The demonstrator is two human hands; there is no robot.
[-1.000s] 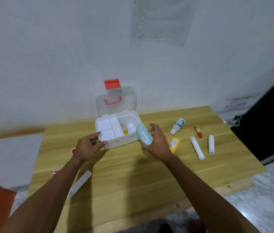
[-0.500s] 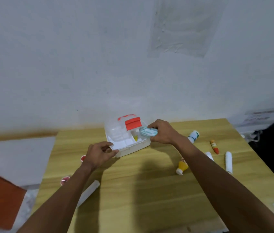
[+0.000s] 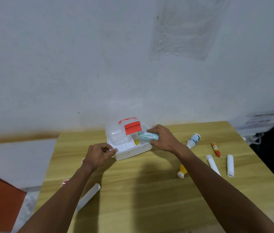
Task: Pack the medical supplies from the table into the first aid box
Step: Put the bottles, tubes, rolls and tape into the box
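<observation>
On the wooden desk (image 3: 133, 190), right grip (image 3: 162, 137) clamped on teal roll (image 3: 148, 136), long axis crosswise, directly over box (image 3: 133, 153); left grip (image 3: 99, 153) pinching its near corner.

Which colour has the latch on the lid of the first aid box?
Red. The latch shows clearly in the head view, on the clear lid.

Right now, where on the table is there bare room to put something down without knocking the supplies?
The widest bare patch is the table front, between the two forearms, below the first aid box. The far right corner behind the orange tube is also free. Crowded: the right side, with the white bottle, yellow bottle and two white rolls.
</observation>
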